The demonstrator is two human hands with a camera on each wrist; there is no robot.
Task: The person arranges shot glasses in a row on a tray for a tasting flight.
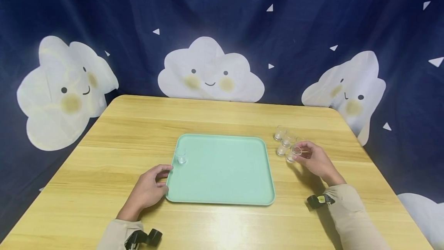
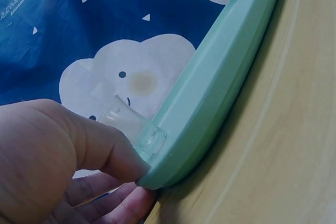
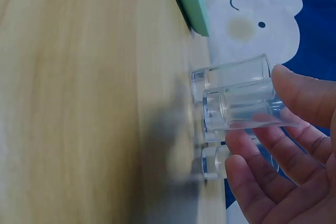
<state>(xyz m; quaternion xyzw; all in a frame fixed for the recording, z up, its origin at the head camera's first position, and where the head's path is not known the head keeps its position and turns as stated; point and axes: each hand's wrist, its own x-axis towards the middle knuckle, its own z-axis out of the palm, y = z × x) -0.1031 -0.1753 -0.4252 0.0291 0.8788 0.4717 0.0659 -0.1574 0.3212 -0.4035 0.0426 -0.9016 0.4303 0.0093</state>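
Note:
A light green tray [image 1: 222, 169] lies on the wooden table. My left hand [image 1: 150, 187] rests against its left edge, thumb and fingertips touching the rim [image 2: 181, 145]. Inside the tray, near that edge, stands a small clear shot glass [image 1: 181, 156], also visible beyond the thumb in the left wrist view. Right of the tray, my right hand [image 1: 316, 161] holds another shot glass [image 3: 239, 103] between thumb and fingers, at the near side of a cluster. Whether its base touches the table is hard to tell. Several clear glasses [image 1: 280, 132] stand close behind it, partly hidden by the fingers.
The wooden table [image 1: 86, 180] has rounded far corners. A dark blue curtain [image 1: 132, 3] with smiling white clouds hangs behind and beside it. A black camera [image 1: 315, 201] is strapped to the right wrist, and another [image 1: 154, 237] to the left.

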